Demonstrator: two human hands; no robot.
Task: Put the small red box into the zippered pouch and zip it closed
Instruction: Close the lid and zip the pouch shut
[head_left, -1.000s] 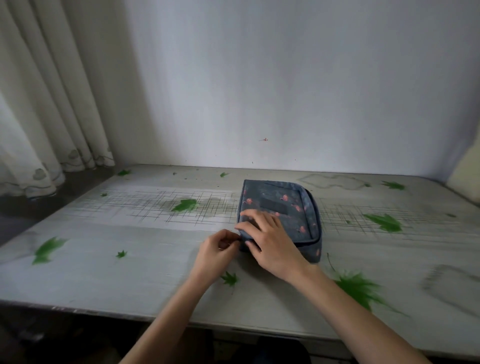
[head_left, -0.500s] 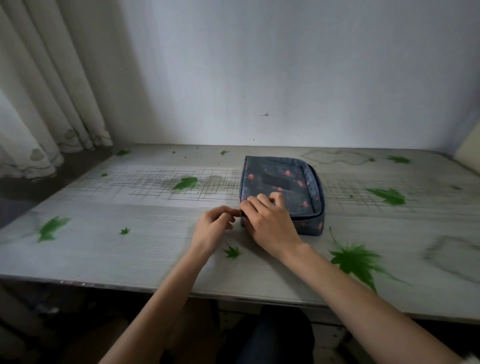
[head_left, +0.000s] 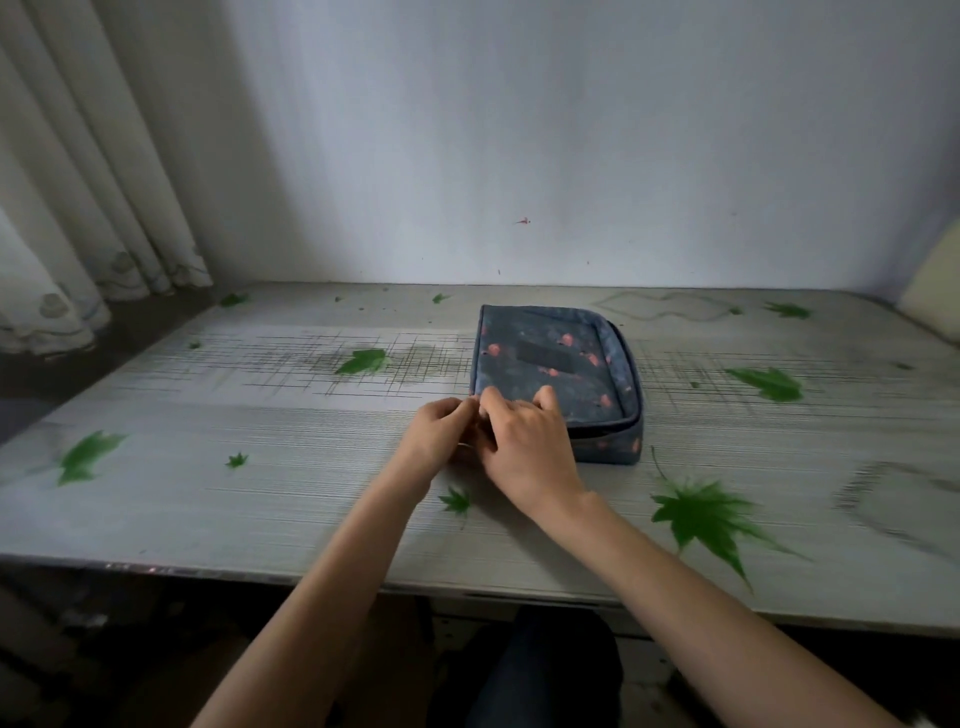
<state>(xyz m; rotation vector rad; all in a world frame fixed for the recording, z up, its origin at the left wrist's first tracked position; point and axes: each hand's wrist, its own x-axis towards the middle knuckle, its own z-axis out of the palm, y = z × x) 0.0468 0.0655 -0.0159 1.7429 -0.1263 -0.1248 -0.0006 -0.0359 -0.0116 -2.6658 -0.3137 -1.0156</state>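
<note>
The leaf-printed table (head_left: 260, 493) holds 1 zippered pouch (head_left: 582, 384), centre. The small red box is unseen, probably inside. The right hand (head_left: 524, 447) lays bent fingers on the near-left corner, likely steadying it. The left hand (head_left: 441, 431) pinches there, perhaps the hidden zip pull. 2 hands.

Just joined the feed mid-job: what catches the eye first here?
A dark blue pouch with pink spots lies flat mid-table, both hands at its near left corner: the left hand pinches there, the right hand presses its top. Green leaf prints dot the pale table.
</note>
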